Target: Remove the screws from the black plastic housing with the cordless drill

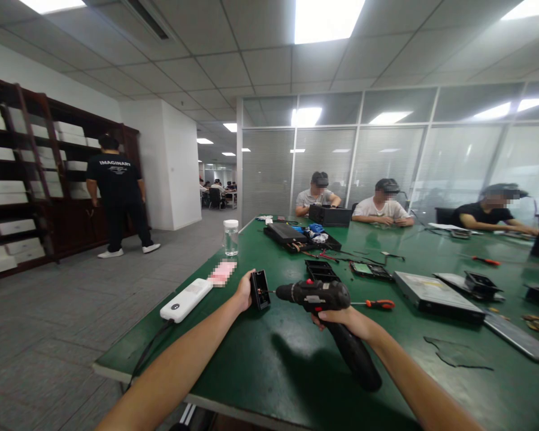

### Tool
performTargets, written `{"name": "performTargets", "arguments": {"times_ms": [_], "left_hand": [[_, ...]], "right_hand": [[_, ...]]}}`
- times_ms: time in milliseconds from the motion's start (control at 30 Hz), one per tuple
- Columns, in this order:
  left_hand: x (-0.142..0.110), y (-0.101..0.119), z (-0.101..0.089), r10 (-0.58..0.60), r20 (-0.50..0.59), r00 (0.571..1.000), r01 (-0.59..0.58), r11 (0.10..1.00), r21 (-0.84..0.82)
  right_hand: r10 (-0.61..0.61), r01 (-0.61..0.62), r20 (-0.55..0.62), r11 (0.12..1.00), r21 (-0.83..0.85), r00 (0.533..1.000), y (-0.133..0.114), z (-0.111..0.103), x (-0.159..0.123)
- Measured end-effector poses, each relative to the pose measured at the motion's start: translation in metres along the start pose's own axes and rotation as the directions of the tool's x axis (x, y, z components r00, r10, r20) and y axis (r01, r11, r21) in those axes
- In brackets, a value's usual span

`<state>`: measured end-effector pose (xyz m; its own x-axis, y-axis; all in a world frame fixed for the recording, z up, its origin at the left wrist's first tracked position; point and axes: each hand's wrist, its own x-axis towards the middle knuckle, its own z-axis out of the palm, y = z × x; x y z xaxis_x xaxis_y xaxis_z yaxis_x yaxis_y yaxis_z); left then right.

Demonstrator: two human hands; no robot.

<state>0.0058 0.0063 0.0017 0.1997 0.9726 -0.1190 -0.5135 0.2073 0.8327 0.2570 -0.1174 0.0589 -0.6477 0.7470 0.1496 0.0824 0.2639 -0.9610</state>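
My left hand (245, 291) grips a small black plastic housing (261, 290) by its left side, tilted up over the green table. Its open face is turned to the right, with a little copper-coloured detail inside. In my right hand (341, 319) is a black cordless drill (317, 294), its chuck pointing left. The thin bit reaches the housing's open face; whether it touches a screw is too small to tell. Behind the drill lies a screwdriver (379, 304) with an orange and black handle. Another black frame (322, 271) rests just beyond.
A white power bank (186, 300) with a cable and a clear jar (230, 238) stand along the table's left edge. To the right are an optical drive (438, 297), a dark glass-like sheet (457, 352) and a metal plate (521, 336). Several people sit across the table; one person stands by the shelves.
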Motion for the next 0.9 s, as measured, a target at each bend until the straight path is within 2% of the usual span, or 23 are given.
{"name": "performTargets", "arguments": {"times_ms": [900], "left_hand": [[-0.0028,0.0013,0.0015,-0.015,-0.026,1.0,0.016,0.999,0.031]], "right_hand": [[-0.046,0.045,0.045,0.999,0.012,0.998,0.0058,-0.0027,0.0014]]}}
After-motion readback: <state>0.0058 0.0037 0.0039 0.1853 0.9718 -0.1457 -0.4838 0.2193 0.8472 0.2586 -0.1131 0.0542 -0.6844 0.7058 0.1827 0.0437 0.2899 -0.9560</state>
